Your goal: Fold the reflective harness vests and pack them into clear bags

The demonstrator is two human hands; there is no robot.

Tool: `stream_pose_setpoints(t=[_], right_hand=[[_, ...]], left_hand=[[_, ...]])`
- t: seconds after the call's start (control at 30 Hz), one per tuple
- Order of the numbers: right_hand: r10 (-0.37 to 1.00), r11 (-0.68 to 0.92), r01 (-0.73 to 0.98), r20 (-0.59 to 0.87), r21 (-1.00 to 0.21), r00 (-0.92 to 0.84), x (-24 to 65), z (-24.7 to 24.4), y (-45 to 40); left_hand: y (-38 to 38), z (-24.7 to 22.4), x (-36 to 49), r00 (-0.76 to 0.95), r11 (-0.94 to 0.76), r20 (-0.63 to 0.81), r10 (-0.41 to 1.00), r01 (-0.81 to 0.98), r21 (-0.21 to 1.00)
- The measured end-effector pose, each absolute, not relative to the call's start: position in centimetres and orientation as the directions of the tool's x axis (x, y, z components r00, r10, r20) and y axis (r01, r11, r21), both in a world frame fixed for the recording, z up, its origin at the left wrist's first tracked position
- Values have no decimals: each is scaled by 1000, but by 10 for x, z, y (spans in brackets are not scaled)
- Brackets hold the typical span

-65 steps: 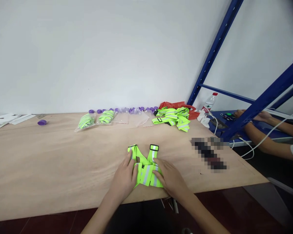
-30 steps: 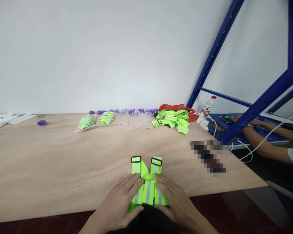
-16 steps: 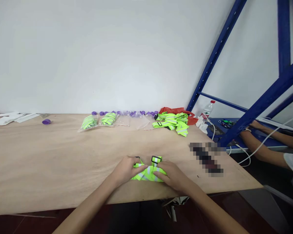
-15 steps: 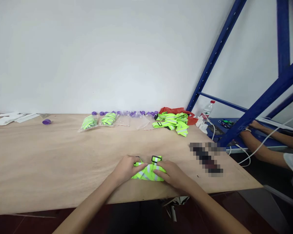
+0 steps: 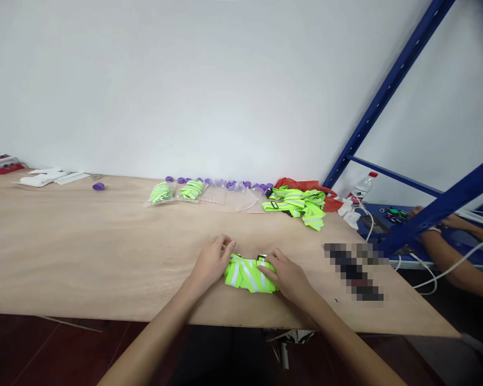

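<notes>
A folded bundle of neon-yellow reflective strap with silvery stripes lies flat near the table's front edge. My left hand closes on its left end, thumb and fingers together at the upper corner. The right end is in my right hand, whose thumb lies across the front of the strap. A black buckle shows at the bundle's top edge, partly covered by the right fingers.
Two clear bags of folded strap lie at the back beside flat clear bags, purple rolls and loose straps on red plastic. A blue rack, a bottle and another person's arm are rightward.
My left hand has shifted from the front of the bundle to its upper left corner, uncovering more strap. The right fingers now cover much of the buckle. The view has turned slightly left.
</notes>
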State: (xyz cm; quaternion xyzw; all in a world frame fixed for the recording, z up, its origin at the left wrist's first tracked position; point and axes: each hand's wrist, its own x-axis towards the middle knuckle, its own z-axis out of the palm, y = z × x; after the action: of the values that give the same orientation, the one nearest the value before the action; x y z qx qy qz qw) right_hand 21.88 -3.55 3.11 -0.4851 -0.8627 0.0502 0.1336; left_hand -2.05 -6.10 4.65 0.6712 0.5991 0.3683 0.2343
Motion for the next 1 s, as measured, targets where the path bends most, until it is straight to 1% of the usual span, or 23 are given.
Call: stream_pose_setpoints(t=[0.1, 0.17, 0.23, 0.33, 0.47, 0.6, 0.67, 0.73, 0.83, 0.93, 1.0], right_hand=[[857, 508, 826, 238, -246, -456, 219, 23, -31], [837, 529, 813, 309, -242, -452, 220, 17, -27], [811, 554, 804, 360, -217, -461, 221, 11, -25], [798, 571, 792, 373, -216, -474, 223, 3, -23], [835, 535, 776, 347, -335, -426, 221, -3, -23], [891, 445, 725, 338, -525, -302, 213, -5, -28], [918, 393, 644, 322, -657, -231, 207, -4, -31], [948, 317, 527, 276, -788, -158, 202, -2, -34], [975, 220, 321, 217, -921, -46, 196, 3, -38], [992, 125, 98, 124, -987, -18, 192, 8, -42], [999, 33, -49, 35, -998, -37, 189, 11, -45]], left_hand=[[-85, 51, -19, -75, -70, 173, 982, 707, 704], [-97, 52, -13, -65, -44, 135, 989, 733, 679], [-103, 52, -5, -47, -34, 99, 994, 730, 683], [-101, 47, 10, -44, -20, 71, 996, 701, 713], [-92, 34, 24, -52, -54, 112, 992, 626, 778], [-84, 25, 28, -125, -97, 167, 978, 436, 895], [-81, 23, 29, -164, -87, 145, 976, 315, 945], [-80, 21, 31, -175, -65, 99, 980, 192, 979], [-85, 19, 37, -160, -25, 34, 986, 58, 998], [-94, 20, 40, -153, -41, 52, 987, 73, 996], [-98, 23, 38, -148, -60, 77, 986, 116, 991]])
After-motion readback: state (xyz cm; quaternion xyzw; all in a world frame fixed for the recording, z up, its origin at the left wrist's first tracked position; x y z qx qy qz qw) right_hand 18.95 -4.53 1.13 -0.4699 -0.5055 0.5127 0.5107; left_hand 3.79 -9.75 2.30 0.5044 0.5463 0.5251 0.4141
